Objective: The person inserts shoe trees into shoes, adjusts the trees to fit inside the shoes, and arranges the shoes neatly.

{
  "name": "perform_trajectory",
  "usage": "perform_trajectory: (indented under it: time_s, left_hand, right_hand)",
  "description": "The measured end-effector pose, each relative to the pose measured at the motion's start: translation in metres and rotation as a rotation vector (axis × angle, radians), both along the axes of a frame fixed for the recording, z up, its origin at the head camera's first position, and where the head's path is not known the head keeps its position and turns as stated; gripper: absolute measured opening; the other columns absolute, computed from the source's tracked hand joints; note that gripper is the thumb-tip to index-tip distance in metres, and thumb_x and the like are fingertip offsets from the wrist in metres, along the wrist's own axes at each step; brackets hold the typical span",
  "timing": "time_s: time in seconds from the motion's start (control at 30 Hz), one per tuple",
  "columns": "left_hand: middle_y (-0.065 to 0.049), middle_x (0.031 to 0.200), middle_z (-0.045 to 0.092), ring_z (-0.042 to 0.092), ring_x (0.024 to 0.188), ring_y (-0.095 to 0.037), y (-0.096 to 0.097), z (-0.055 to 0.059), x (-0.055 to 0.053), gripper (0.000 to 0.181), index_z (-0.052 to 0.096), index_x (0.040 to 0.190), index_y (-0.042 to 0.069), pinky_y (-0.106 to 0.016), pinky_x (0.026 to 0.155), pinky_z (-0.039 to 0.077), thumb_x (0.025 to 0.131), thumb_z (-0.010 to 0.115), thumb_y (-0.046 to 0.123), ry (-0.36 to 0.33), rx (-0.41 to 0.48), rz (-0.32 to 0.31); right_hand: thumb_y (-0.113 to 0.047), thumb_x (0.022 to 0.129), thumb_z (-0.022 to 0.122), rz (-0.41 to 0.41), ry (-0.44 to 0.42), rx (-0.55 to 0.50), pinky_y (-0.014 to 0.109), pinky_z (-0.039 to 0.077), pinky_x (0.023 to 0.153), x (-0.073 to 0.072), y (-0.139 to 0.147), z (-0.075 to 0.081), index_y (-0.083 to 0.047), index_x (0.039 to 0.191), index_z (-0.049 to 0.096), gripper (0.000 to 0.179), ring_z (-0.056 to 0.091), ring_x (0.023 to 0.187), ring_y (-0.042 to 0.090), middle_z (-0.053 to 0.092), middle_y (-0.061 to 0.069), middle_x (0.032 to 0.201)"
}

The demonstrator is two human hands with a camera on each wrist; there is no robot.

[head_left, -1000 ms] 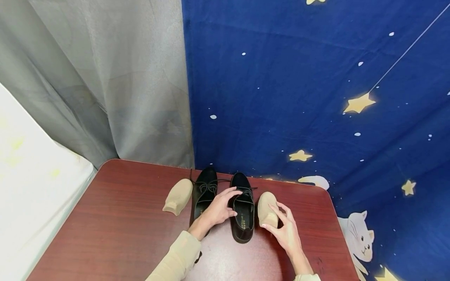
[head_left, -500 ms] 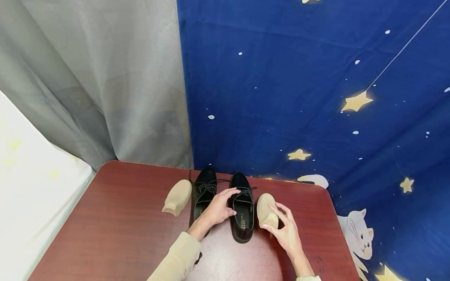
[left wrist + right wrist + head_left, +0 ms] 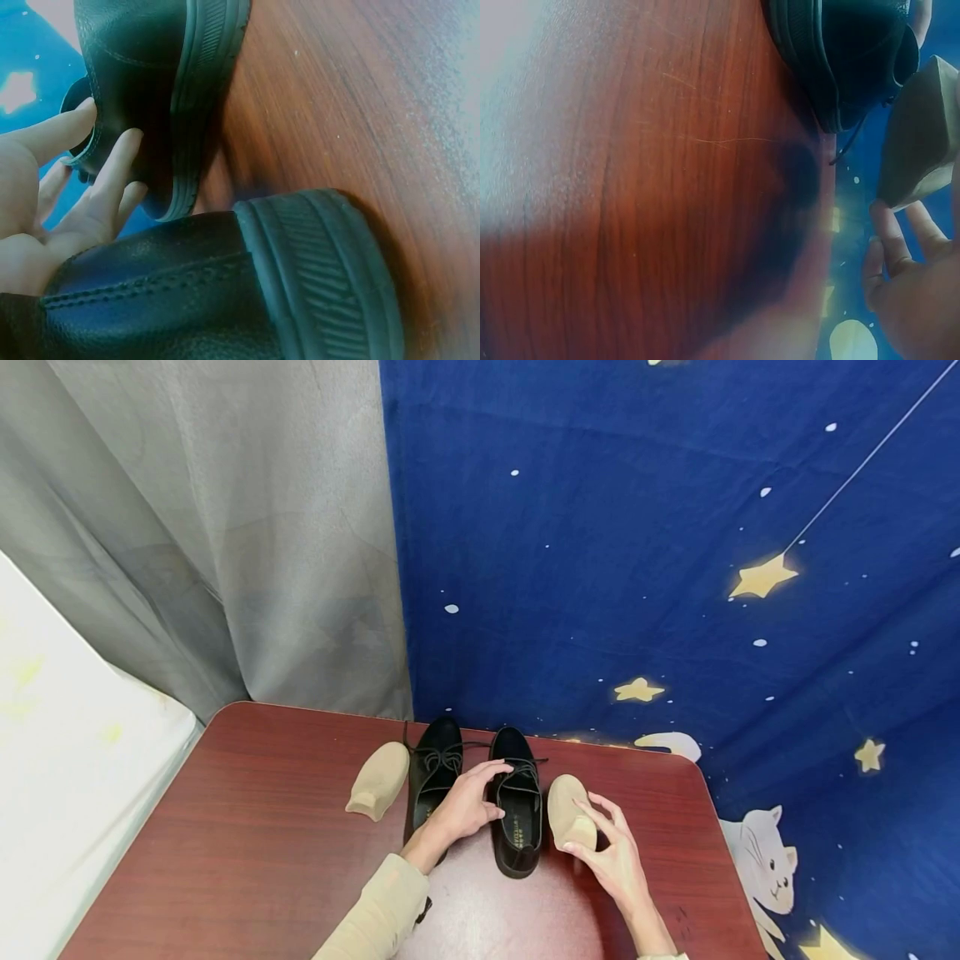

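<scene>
Two black lace-up shoes stand side by side, toes away from me. My left hand (image 3: 463, 802) reaches over the left shoe (image 3: 442, 743) and holds the right shoe (image 3: 512, 747) by its left side, near the opening. In the left wrist view the thumb is at the rim and other fingers lie against the outer leather (image 3: 142, 75). My right hand (image 3: 613, 856) pinches a beige toe-shaped shoe insert (image 3: 566, 802) just right of that shoe. The right wrist view shows this insert (image 3: 922, 127) raised off the table. A matching insert (image 3: 381, 775) lies left of the shoes.
The reddish-brown wooden table (image 3: 262, 827) has its back edge close behind the shoe toes. A grey curtain (image 3: 315, 568) and a blue star-patterned cloth (image 3: 600, 543) hang behind it. White cloth (image 3: 82, 760) is at the left. Loose laces stick out beside the shoes.
The insert in my right hand has shifted very slightly towards me. My left hand has stayed on the right shoe, and the other insert has not moved.
</scene>
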State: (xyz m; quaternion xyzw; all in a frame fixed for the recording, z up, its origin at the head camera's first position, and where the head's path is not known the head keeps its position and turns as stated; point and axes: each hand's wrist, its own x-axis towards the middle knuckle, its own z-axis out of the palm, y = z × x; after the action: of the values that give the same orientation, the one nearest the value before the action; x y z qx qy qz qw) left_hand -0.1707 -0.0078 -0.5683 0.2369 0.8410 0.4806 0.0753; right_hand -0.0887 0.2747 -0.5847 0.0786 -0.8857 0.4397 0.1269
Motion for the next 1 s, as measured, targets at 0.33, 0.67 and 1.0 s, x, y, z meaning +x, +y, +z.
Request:
perform_trajectory:
  time_s: [0.33, 0.67, 1.0]
  left_hand:
    - [-0.01, 0.152, 0.043, 0.064, 0.102, -0.026, -0.001, -0.002, 0.0, 0.071, 0.053, 0.142, 0.014, -0.02, 0.06, 0.048, 0.078, 0.08, -0.004, -0.013, 0.011, -0.003]
    - [-0.01, 0.152, 0.043, 0.058, 0.122, -0.027, -0.001, -0.003, -0.001, 0.07, 0.054, 0.141, 0.014, -0.02, 0.061, 0.049, 0.078, 0.079, -0.006, -0.009, 0.014, 0.0]
    - [-0.008, 0.152, 0.043, 0.056, 0.126, -0.029, 0.001, -0.003, -0.001, 0.07, 0.054, 0.141, 0.015, -0.032, 0.079, 0.056, 0.079, 0.079, -0.003, -0.001, -0.004, 0.005]
  right_hand:
    - [-0.022, 0.071, 0.09, 0.037, 0.001, -0.009, 0.012, 0.032, 0.098, 0.004, -0.002, 0.009, -0.02, 0.133, 0.066, 0.066, 0.052, 0.122, 0.027, 0.05, 0.01, 0.141]
    - [-0.018, 0.073, 0.09, 0.063, -0.012, -0.056, 0.012, 0.034, 0.099, 0.008, -0.007, 0.018, -0.018, 0.134, 0.065, 0.066, 0.053, 0.12, 0.022, 0.048, 0.009, 0.143]
    - [-0.016, 0.076, 0.087, 0.087, 0.025, -0.037, 0.012, 0.034, 0.101, 0.015, -0.008, 0.02, -0.017, 0.133, 0.065, 0.061, 0.051, 0.124, 0.029, 0.049, 0.014, 0.142]
